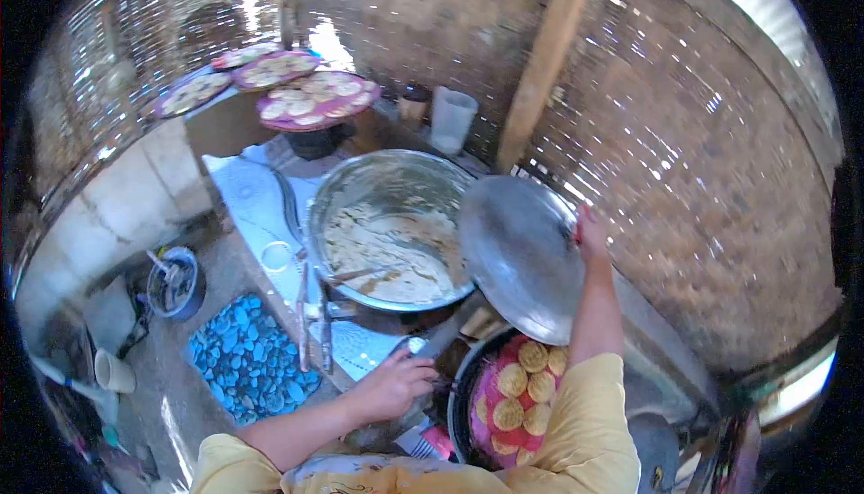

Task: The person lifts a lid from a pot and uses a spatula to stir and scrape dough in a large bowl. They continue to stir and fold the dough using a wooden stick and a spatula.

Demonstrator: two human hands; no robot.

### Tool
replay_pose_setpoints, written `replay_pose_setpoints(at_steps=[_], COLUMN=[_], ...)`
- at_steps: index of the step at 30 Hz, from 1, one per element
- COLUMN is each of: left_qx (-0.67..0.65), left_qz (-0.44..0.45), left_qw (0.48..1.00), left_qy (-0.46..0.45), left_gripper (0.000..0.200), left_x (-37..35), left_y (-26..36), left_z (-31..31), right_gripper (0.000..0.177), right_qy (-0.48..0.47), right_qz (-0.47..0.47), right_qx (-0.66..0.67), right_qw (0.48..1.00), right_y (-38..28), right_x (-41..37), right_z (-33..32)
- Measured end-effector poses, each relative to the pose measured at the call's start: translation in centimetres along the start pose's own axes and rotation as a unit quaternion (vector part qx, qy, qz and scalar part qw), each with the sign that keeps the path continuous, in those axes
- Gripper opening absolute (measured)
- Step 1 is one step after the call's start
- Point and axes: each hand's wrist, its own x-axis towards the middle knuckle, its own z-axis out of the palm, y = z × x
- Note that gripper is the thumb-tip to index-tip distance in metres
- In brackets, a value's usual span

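Note:
My right hand (590, 231) grips the edge of a large round metal lid (522, 255), tilted up beside the big basin. Below it, a dark round pan (457, 417) holds several round golden cakes (509, 380) on a pink and red lining; my right sleeve hides part of them. My left hand (396, 389) is closed at the pan's left side, next to a small shiny object (414, 345); what its fingers hold, if anything, I cannot make out. Ahead stands a wide metal basin (315, 224) of pale batter (387, 242), a stick-like utensil (360, 273) resting in it.
Pink trays (315, 121) of pale rounds stand at the back left. A translucent plastic cup (453, 121) is behind the basin. On the floor lie a blue pebble-patterned mat (252, 359) and a bucket (177, 282). A woven wall (702, 188) closes off the right.

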Motion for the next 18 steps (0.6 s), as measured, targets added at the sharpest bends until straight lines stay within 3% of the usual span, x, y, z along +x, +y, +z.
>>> replay_pose_setpoints(at_steps=[1, 4, 6, 9, 12, 18], left_qx=[-0.003, 0.013, 0.002, -0.007, 0.011, 0.023], left_qz=[-0.003, 0.001, -0.008, 0.010, 0.008, 0.020], left_qw=[1.000, 0.999, 1.000, 1.000, 1.000, 1.000], left_qy=[-0.009, -0.032, -0.026, -0.003, -0.012, -0.001], left_gripper=[0.031, 0.028, 0.027, 0.021, 0.028, 0.025], left_x=[-0.2, -0.3, -0.4, -0.2, -0.3, -0.2], left_y=[0.1, 0.0, 0.2, -0.1, 0.2, 0.1], left_z=[0.0, -0.1, -0.4, 0.1, -0.4, -0.3], right_gripper=[0.028, 0.024, 0.034, 0.030, 0.027, 0.021], right_qy=[-0.019, 0.040, 0.055, 0.048, 0.054, 0.185], right_qz=[0.028, 0.038, 0.051, 0.045, 0.028, 0.007], right_qx=[0.035, 0.035, 0.046, 0.126, 0.055, 0.047], right_qw=[0.999, 0.998, 0.996, 0.990, 0.997, 0.982], right_y=[-0.2, -0.4, -1.7, -4.3, -6.2, -7.4], right_x=[-0.9, -1.9, -4.8, -9.8, -15.4, -27.3], right_z=[0.1, 0.2, -1.5, -4.7, -8.7, -13.8])
